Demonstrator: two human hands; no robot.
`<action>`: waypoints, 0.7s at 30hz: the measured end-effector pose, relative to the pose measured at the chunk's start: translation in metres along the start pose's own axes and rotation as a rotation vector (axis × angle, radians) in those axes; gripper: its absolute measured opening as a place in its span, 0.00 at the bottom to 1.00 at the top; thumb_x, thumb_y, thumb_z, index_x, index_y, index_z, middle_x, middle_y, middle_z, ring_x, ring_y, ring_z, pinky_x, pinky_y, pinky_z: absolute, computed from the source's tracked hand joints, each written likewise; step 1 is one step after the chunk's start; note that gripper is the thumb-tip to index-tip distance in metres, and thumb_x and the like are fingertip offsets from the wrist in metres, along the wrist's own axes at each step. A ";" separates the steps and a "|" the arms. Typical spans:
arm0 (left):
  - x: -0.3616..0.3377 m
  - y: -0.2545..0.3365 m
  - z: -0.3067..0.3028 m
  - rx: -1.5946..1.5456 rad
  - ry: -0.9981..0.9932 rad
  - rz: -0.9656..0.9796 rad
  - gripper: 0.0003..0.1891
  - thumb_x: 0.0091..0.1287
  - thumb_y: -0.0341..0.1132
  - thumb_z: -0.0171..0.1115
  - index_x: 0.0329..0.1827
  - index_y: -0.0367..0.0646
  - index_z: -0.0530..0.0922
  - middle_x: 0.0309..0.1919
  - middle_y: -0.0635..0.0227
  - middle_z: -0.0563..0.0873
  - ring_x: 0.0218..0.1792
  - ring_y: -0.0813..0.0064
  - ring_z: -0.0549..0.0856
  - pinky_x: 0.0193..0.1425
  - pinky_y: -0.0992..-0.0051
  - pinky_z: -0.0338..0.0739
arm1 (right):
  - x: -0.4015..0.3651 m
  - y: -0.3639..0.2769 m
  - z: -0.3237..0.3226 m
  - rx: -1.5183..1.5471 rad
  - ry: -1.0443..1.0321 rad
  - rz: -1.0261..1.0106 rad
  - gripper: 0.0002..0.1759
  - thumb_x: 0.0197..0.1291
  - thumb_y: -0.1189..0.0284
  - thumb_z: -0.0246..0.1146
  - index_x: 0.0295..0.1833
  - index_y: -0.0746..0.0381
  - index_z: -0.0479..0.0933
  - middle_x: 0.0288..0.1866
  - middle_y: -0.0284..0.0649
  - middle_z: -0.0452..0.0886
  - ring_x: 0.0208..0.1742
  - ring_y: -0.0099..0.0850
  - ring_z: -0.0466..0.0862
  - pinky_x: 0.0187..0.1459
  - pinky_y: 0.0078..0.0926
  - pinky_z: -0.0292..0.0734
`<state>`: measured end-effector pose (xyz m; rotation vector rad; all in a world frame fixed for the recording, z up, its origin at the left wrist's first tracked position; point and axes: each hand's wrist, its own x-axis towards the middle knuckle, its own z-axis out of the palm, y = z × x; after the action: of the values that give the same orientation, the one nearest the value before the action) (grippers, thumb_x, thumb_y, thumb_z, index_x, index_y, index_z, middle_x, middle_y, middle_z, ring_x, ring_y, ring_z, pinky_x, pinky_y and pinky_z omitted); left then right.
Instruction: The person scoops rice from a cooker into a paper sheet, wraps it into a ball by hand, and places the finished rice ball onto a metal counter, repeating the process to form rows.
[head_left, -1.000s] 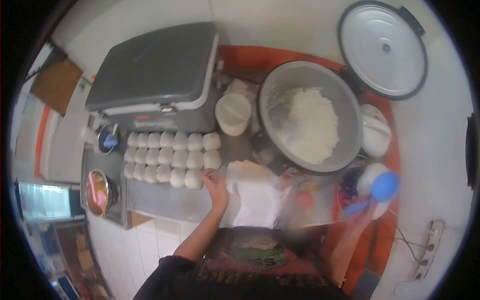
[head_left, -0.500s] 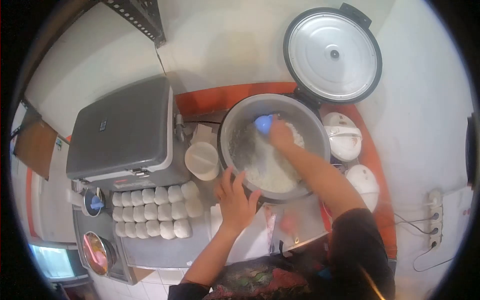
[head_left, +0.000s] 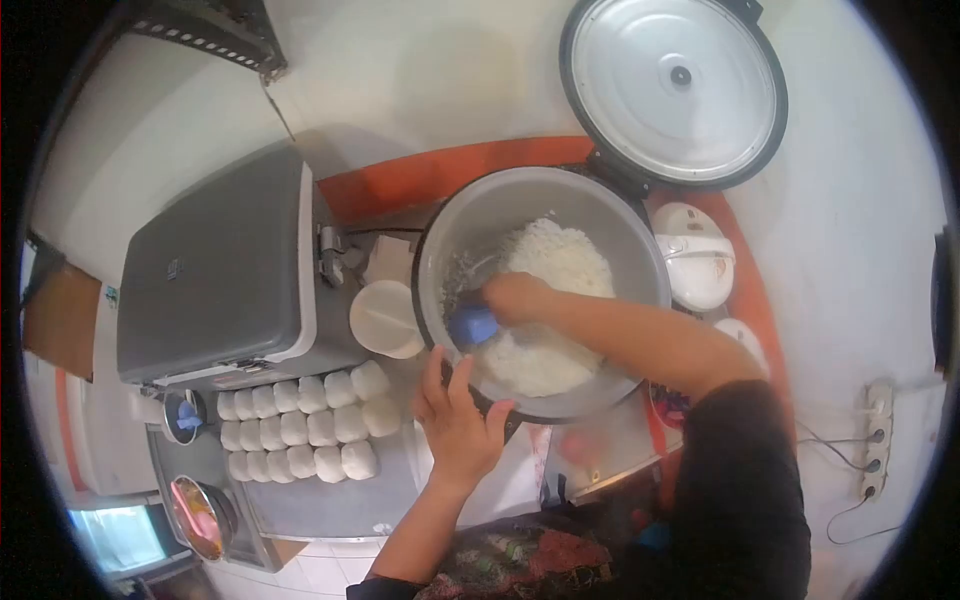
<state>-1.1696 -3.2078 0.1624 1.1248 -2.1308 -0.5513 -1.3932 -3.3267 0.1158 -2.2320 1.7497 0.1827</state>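
My right hand (head_left: pixel 515 298) is inside a large round cooker pot (head_left: pixel 640 260), closed on a blue scoop (head_left: pixel 472 325) low at the pot's left inner side. White rice (head_left: pixel 560 258) lies in the pot, heaped toward the back and right, with more near the front. At the pot's front left edge, my left hand (head_left: pixel 462 425) has its fingers spread and holds nothing. Three rows of white rounded portions (head_left: pixel 293 428) sit on the metal counter to the left of that hand.
A grey cooler box (head_left: pixel 215 270) stands at the left, with a white container (head_left: pixel 385 318) beside it. The cooker's lid (head_left: pixel 675 85) is raised behind the pot. White lidded pots (head_left: pixel 697 262) stand right. Bowls (head_left: pixel 203 518) sit far left.
My right hand and the blue scoop have moved toward the front left of the pot, uncovering the rice heap at the back. The camera view has shifted slightly. My left hand remains near the rim.
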 end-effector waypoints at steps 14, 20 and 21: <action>0.003 -0.006 0.009 0.077 0.054 0.041 0.33 0.73 0.53 0.53 0.71 0.36 0.64 0.73 0.40 0.63 0.69 0.44 0.64 0.73 0.51 0.52 | 0.002 -0.016 -0.006 0.092 -0.175 0.071 0.10 0.49 0.75 0.66 0.37 0.65 0.86 0.39 0.52 0.87 0.42 0.47 0.89 0.41 0.45 0.83; 0.005 -0.004 0.010 0.081 0.088 0.054 0.32 0.76 0.55 0.46 0.70 0.37 0.64 0.72 0.43 0.63 0.69 0.47 0.62 0.73 0.52 0.52 | 0.001 -0.005 0.042 0.144 -0.463 -0.041 0.11 0.49 0.75 0.64 0.36 0.69 0.86 0.38 0.53 0.87 0.40 0.48 0.89 0.40 0.43 0.83; 0.004 -0.004 0.010 0.068 0.093 0.055 0.31 0.76 0.55 0.46 0.70 0.37 0.64 0.72 0.43 0.63 0.69 0.47 0.62 0.73 0.52 0.53 | -0.013 -0.009 0.031 0.266 -0.444 0.037 0.12 0.50 0.75 0.63 0.39 0.69 0.85 0.37 0.54 0.87 0.40 0.48 0.89 0.39 0.43 0.83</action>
<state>-1.1766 -3.2128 0.1543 1.1030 -2.1067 -0.3964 -1.3850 -3.3029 0.0914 -1.8031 1.4773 0.3949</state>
